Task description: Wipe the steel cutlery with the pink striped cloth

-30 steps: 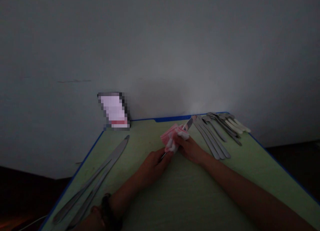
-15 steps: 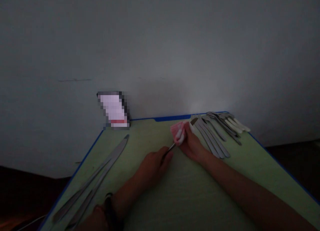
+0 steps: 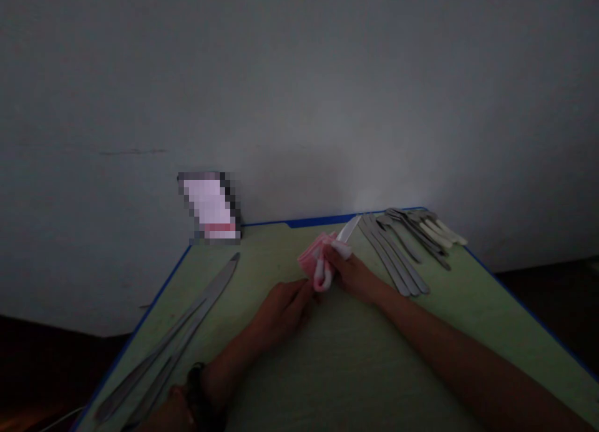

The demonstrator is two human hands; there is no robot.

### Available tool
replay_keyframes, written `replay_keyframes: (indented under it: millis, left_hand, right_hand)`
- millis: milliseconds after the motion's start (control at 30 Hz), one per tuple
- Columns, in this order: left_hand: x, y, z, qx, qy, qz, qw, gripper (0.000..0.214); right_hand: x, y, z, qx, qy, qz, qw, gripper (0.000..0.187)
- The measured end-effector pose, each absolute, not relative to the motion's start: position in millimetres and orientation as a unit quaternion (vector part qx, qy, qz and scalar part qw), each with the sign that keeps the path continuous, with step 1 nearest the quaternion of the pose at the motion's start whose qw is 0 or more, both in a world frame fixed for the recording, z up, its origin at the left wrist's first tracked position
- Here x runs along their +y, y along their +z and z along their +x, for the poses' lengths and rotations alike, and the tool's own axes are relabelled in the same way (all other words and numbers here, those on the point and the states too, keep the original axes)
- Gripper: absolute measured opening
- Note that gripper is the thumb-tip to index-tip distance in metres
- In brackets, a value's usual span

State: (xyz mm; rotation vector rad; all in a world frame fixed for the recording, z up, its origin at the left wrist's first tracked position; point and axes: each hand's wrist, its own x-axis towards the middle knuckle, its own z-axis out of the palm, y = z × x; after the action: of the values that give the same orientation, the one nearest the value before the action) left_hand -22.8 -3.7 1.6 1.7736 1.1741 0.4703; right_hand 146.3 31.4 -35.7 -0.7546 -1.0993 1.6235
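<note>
Knife (image 3: 350, 228) is held just above the desk (image 3: 374, 357), wrapped in a pink cloth (image 3: 318, 262). The right hand (image 3: 355, 276) grip closes around the cloth, and the left hand (image 3: 281, 310) pinches the handle end. Two knives (image 3: 196, 313) lie at the left, and a row of cutlery (image 3: 402, 251) lies at the right.

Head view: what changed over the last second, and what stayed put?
The right hand slid the folded pink-and-white cloth along the silver table knife toward its tip, then back toward the handle, baring the tip again. The left hand kept gripping the handle end. Nothing let go. The row of silver cutlery at right and two long silver knives at left lie unchanged.
</note>
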Motion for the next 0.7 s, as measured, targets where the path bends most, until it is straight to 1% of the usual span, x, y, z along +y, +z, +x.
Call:
replay_keyframes:
  millis: [100, 233, 367, 567, 633, 700]
  left_hand:
    - [-2.6, 5.8, -24.9, 0.457, 0.19, 0.685, 0.534, 0.049]
    - [1.8, 4.3, -27.4, 0.457, 0.197, 0.657, 0.565, 0.052]
    - [3.0, -1.2, -28.0, 0.449, 0.192, 0.696, 0.526, 0.047]
    - [2.3, -1.3, -26.7, 0.428, 0.206, 0.791, 0.385, 0.028]
    - [1.9, -0.8, -26.2, 0.428, 0.208, 0.798, 0.37, 0.027]
    - [0.8, -0.4, -25.4, 0.431, 0.206, 0.792, 0.381, 0.03]
  right_hand:
    - [29.4, -30.3, 145.6, -0.43, 0.702, -0.294, 0.485, 0.035]
    - [27.4, -20.8, 147.5, -0.37, 0.74, -0.261, 0.497, 0.041]
    - [27.7, -19.8, 149.3, -0.348, 0.756, -0.256, 0.492, 0.042]
    - [29.1, -21.6, 149.7, -0.351, 0.771, -0.229, 0.479, 0.039]
    - [29.7, -22.3, 150.1, -0.353, 0.774, -0.229, 0.474, 0.035]
    - [30.4, -23.4, 150.5, -0.355, 0.772, -0.234, 0.473, 0.031]
